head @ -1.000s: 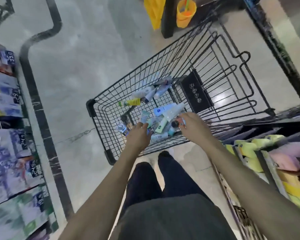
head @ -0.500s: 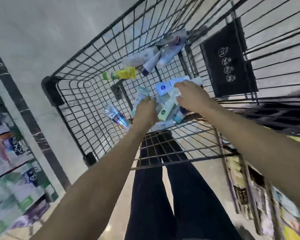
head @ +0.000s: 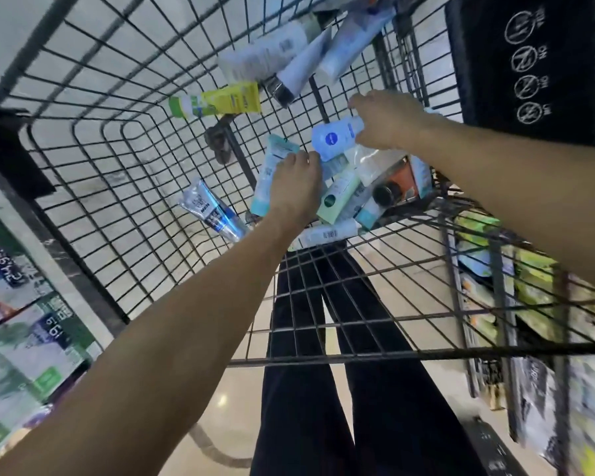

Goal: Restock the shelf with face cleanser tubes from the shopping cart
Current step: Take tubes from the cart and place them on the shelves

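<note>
Cart: my black wire shopping cart (head: pixel 93 187) fills the view, its mesh wall between me and my dark trousers (head: pixel 385 389).
Shelves: blurred store shelves (head: pixel 24 338) stand at my left, more packed shelving (head: pixel 529 286) at my right.
Panel: a black child-seat panel (head: pixel 529 63) with white warning icons hangs just beyond my right wrist.
Tubes: the face cleanser tubes lie loose on the cart floor, mostly white, pale blue and teal; a yellow tube (head: pixel 220 101) and a dark-blue men's tube (head: pixel 210 214) lie apart from the heap.
Left hand: my left hand (head: pixel 296 187) reaches down beside a teal tube (head: pixel 270 170); whether the fingers grip it, I cannot tell.
Right hand: my right hand (head: pixel 389 121) curls round the end of a white-and-blue tube (head: pixel 337 139).
</note>
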The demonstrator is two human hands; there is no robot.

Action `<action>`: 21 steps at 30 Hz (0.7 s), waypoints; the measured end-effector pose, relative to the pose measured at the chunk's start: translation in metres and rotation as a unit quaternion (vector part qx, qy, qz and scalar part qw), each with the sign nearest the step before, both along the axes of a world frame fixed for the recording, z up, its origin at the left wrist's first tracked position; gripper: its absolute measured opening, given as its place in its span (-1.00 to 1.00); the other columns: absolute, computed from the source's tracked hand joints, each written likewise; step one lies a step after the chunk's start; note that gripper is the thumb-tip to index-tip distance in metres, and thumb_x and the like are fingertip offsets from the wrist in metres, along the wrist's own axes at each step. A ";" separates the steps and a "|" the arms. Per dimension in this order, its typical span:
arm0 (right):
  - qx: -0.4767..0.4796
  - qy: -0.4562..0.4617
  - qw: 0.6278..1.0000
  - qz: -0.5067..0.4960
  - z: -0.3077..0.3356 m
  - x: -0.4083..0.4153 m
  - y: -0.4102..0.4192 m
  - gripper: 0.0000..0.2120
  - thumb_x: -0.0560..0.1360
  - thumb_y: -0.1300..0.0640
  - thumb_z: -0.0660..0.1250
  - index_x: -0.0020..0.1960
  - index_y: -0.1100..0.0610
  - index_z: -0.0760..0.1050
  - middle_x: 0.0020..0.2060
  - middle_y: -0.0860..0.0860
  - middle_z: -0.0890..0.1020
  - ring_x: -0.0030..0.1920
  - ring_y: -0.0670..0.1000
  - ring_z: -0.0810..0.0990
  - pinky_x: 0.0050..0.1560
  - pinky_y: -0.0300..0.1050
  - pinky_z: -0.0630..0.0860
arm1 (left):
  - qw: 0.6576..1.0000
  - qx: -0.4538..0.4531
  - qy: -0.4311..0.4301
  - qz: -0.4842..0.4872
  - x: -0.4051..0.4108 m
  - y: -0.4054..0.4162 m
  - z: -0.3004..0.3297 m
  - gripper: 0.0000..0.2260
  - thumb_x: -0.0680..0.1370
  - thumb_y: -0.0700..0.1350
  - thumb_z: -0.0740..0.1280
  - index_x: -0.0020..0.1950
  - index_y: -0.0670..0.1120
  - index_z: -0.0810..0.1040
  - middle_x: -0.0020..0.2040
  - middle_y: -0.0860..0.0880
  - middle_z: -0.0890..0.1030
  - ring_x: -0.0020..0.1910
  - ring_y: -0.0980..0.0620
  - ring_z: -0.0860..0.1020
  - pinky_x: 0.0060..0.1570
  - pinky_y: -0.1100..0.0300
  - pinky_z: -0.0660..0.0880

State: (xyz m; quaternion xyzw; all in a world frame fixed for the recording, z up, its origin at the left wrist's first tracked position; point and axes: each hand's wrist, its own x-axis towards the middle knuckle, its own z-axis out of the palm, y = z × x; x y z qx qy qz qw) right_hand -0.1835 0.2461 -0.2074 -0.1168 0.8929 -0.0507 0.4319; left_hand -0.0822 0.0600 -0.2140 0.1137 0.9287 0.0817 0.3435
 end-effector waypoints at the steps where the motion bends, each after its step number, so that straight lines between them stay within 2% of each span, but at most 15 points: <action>1: 0.003 -0.004 1.000 0.007 0.001 -0.003 0.000 -0.47 0.52 0.04 0.43 0.42 0.17 0.40 0.20 0.25 0.54 0.16 0.30 0.57 0.10 0.16 0.56 | 1.000 -0.002 -0.007 0.001 -0.001 0.000 0.003 -0.64 0.55 -0.18 0.34 0.33 -0.22 0.43 0.18 -0.23 0.54 0.17 -0.26 0.48 0.11 -0.11 0.42; 4: 0.009 -0.002 0.999 0.038 0.008 -0.009 0.006 -0.57 0.51 -0.08 0.47 0.25 0.16 0.54 0.15 0.23 0.51 0.16 0.30 0.56 -0.02 0.06 0.47 | 1.000 -0.008 -0.018 -0.007 -0.007 -0.001 0.012 -0.65 0.58 -0.12 0.32 0.32 -0.23 0.42 0.22 -0.24 0.52 0.21 -0.27 0.47 0.10 -0.11 0.41; 6: -0.012 0.002 1.000 0.024 0.013 -0.009 0.009 -0.65 0.51 -0.06 0.48 0.15 0.17 0.58 0.10 0.21 0.49 0.10 0.28 0.56 -0.06 0.05 0.47 | 0.999 -0.020 -0.027 0.000 -0.011 -0.004 0.023 -0.65 0.60 -0.07 0.31 0.31 -0.24 0.43 0.23 -0.25 0.53 0.21 -0.27 0.49 0.10 -0.10 0.42; 9: -0.082 0.020 0.994 -0.074 0.027 -0.004 0.012 -0.74 0.52 0.02 0.47 0.07 0.17 0.54 0.01 0.16 0.47 0.03 0.27 0.58 -0.08 0.05 0.48 | 0.994 0.004 -0.053 0.093 -0.017 -0.015 0.039 -0.67 0.56 -0.15 0.32 0.30 -0.22 0.46 0.22 -0.23 0.57 0.18 -0.25 0.54 -0.02 -0.03 0.44; 11: -0.152 0.030 0.967 -0.200 0.045 -0.001 0.011 -0.74 0.53 0.03 0.47 0.10 0.15 0.53 0.01 0.13 0.58 0.03 0.20 0.60 -0.07 0.02 0.48 | 0.971 0.070 -0.108 0.204 -0.021 -0.025 0.056 -0.56 0.54 -0.15 0.37 0.41 -0.19 0.43 0.21 -0.18 0.59 0.05 -0.18 0.60 -0.13 0.08 0.47; 12: -0.196 0.024 0.942 -0.273 0.059 0.000 0.010 -0.72 0.54 0.02 0.46 0.17 0.14 0.55 0.04 0.09 0.63 0.04 0.14 0.61 -0.02 0.00 0.51 | 0.950 0.112 -0.136 0.258 -0.023 -0.031 0.067 -0.50 0.54 -0.14 0.40 0.47 -0.15 0.40 0.20 -0.15 0.60 -0.04 -0.12 0.62 -0.18 0.10 0.52; 14: -0.288 -0.005 0.866 -0.409 0.093 0.006 0.004 -0.72 0.58 0.09 0.44 0.26 0.11 0.55 0.06 0.00 0.66 0.02 0.01 0.61 0.03 -0.07 0.54 | 0.900 0.190 -0.171 0.354 -0.027 -0.039 0.098 -0.49 0.56 -0.12 0.40 0.50 -0.10 0.40 0.18 -0.13 0.61 -0.14 -0.04 0.65 -0.26 0.13 0.60; 16: -0.356 -0.036 0.775 -0.520 0.129 0.016 -0.001 -0.84 0.59 0.16 0.43 0.15 0.03 0.56 -0.01 -0.10 0.68 -0.01 -0.06 0.64 0.07 -0.05 0.57 | 0.834 0.260 -0.197 0.444 -0.029 -0.045 0.136 -0.51 0.56 -0.12 0.39 0.49 -0.10 0.42 0.17 -0.13 0.63 -0.09 -0.02 0.65 -0.24 0.18 0.58; 18: -0.403 -0.062 0.686 -0.603 0.169 0.029 -0.004 -0.87 0.54 0.11 0.47 0.06 -0.04 0.58 -0.08 -0.14 0.73 -0.02 0.00 0.69 0.00 0.01 0.59 | 0.773 0.323 -0.225 0.498 -0.030 -0.050 0.176 -0.46 0.46 -0.11 0.37 0.45 -0.13 0.43 0.20 -0.20 0.65 0.02 -0.15 0.66 -0.05 0.03 0.60; 19: -0.421 -0.067 0.653 -0.626 0.190 0.037 -0.005 -0.85 0.52 0.08 0.47 0.08 -0.05 0.59 -0.06 -0.11 0.74 0.00 0.06 0.70 -0.01 0.02 0.59 | 0.747 0.354 -0.236 0.511 -0.029 -0.052 0.198 -0.43 0.42 -0.13 0.35 0.44 -0.15 0.43 0.21 -0.26 0.64 0.06 -0.22 0.63 0.01 -0.07 0.56; 21: -0.454 -0.059 0.617 -0.640 0.236 0.055 -0.007 -0.79 0.56 0.10 0.44 0.18 -0.03 0.58 0.06 0.00 0.73 0.06 0.14 0.70 -0.01 0.06 0.62 | 0.711 0.410 -0.247 0.514 -0.027 -0.051 0.243 -0.46 0.44 -0.20 0.31 0.44 -0.19 0.41 0.19 -0.30 0.63 0.07 -0.23 0.59 0.04 -0.13 0.53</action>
